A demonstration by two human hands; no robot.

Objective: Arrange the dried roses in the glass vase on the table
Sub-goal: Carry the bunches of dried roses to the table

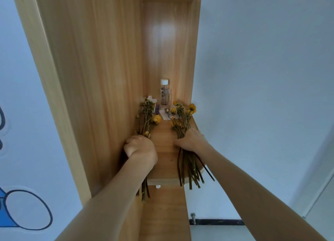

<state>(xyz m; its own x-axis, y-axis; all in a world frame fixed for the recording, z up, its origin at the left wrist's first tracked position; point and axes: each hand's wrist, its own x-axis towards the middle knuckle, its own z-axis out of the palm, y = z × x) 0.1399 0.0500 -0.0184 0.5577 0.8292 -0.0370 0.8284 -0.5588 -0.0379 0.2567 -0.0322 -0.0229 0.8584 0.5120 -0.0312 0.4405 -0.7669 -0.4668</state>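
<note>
Two bunches of dried yellow roses lie on a wooden shelf (163, 161). My left hand (140, 147) grips the stems of the left bunch (149, 117) against the left wall of the shelf unit. My right hand (191, 139) lies over the stems of the right bunch (181, 117), fingers curled round them; the stem ends (191, 172) stick out past the shelf's front edge. A clear glass bottle (164, 94) with a white cap stands upright at the back of the shelf, between the two bunches.
The shelf sits in a narrow tall wooden unit, with its left wall (90, 69) and right wall (192, 60) close on both sides. Scraps of white paper (165, 117) and a small purple item (157, 109) lie near the bottle. White walls flank the unit.
</note>
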